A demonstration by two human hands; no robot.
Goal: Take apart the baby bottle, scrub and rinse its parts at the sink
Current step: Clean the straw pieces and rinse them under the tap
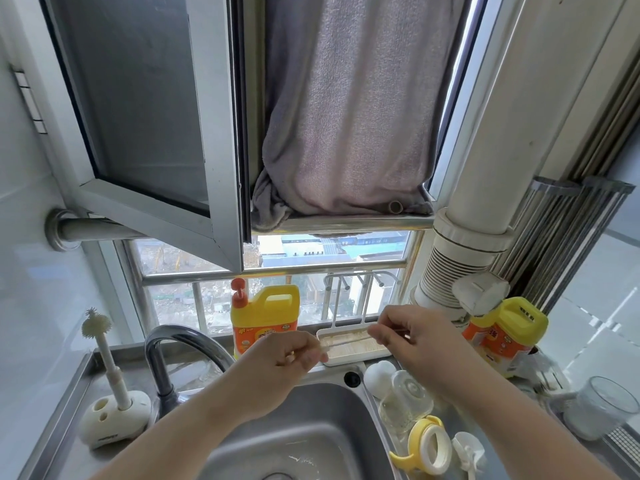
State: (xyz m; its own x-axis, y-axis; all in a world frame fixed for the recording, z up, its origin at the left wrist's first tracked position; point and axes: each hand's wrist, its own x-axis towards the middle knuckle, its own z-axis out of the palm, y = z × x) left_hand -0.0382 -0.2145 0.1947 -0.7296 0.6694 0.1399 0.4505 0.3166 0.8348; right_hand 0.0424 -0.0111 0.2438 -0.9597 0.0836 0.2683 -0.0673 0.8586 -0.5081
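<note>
Both my hands are raised above the steel sink (311, 441). My left hand (280, 362) and my right hand (412, 337) pinch the two ends of a thin clear straw (349, 342) stretched between them. The clear bottle body (405, 400) lies on the counter right of the sink. Next to it lie the yellow handled collar ring (427, 445), a white cap (379, 377) and a clear teat part (467, 448).
The curved tap (180, 344) stands at the sink's back left. A white bottle brush stands in its holder (110, 410) on the left. A yellow detergent jug (265, 317), a white drying rack tray (353, 351), a second yellow container (502, 330) and a ribbed glass (599, 407) line the back and right.
</note>
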